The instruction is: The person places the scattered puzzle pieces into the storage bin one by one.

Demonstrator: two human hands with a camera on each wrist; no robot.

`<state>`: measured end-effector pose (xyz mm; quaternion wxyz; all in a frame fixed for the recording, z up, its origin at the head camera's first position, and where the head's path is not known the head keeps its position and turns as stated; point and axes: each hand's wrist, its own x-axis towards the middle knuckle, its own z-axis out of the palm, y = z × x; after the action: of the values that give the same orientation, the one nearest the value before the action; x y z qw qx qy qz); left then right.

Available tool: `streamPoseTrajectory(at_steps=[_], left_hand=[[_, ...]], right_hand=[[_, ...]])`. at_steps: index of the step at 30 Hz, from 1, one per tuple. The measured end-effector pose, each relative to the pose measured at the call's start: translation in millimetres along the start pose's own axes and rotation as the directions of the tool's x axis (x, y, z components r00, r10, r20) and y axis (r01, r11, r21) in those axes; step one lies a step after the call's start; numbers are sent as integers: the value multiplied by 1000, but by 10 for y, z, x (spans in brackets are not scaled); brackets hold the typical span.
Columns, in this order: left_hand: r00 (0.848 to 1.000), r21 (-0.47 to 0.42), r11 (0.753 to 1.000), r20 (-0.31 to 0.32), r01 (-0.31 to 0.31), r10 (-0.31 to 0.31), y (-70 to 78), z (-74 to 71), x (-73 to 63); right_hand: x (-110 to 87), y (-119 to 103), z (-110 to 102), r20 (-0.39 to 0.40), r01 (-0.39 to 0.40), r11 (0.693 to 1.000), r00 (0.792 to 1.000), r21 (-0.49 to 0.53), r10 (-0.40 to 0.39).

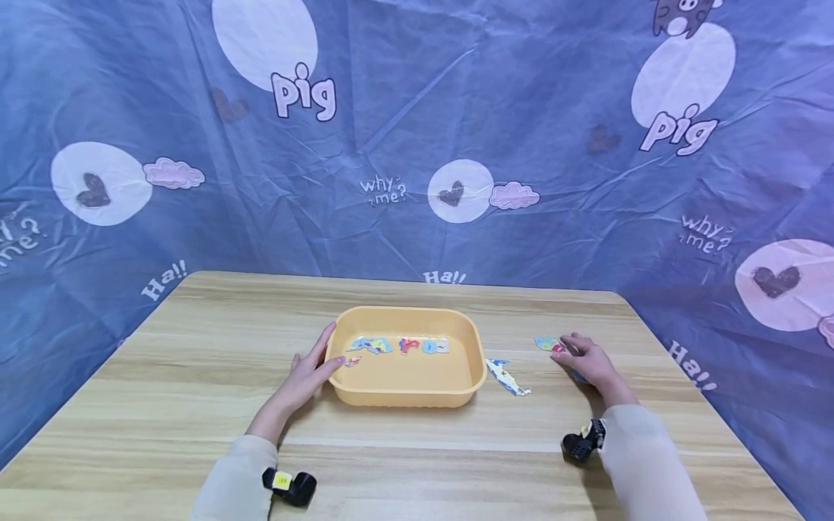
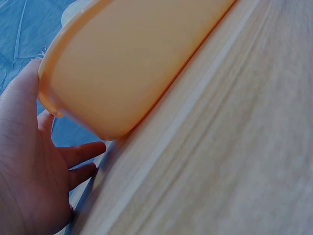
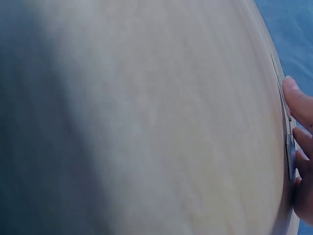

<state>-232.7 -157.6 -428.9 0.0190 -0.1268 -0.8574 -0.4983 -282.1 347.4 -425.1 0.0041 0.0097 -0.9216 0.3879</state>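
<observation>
A yellow-orange plastic basin (image 1: 407, 399) stands mid-table in the head view. My left hand (image 1: 306, 376) grips its left rim, thumb over the edge and fingers along the outer wall; the left wrist view shows the basin's side (image 2: 117, 63) beside this hand (image 2: 29, 156). At the right, my right hand (image 1: 589, 362) is over a flat blue, green and red puzzle piece (image 1: 544, 343), fingertips at its edge. A blue piece (image 1: 578, 376) is partly hidden beneath this hand. In the right wrist view the hand (image 3: 303, 147) is beside thin flat pieces (image 3: 291, 156), its fingers loosely bent.
Inside the basin lie several printed pieces: a blue-yellow one (image 1: 370, 345), a red-purple one (image 1: 408, 345), a pale blue one (image 1: 435, 346) and a small red one (image 1: 352, 361). A long white-and-blue piece (image 1: 508, 378) lies right of the basin on the wooden table (image 1: 417, 463).
</observation>
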Motion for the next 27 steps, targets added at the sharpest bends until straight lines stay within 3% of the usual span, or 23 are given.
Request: streamPoseTrajectory(at_steps=[14,27], left_hand=[[1000,-19,1000,10,4,-4,5,-6,2],[1000,-10,1000,7,4,-4,4,-8,1]], right_hand=[[-18,-20,30,-45,-35,999,998,-17,34],[-39,-25,51,-115,-14,997,993,-70,6]])
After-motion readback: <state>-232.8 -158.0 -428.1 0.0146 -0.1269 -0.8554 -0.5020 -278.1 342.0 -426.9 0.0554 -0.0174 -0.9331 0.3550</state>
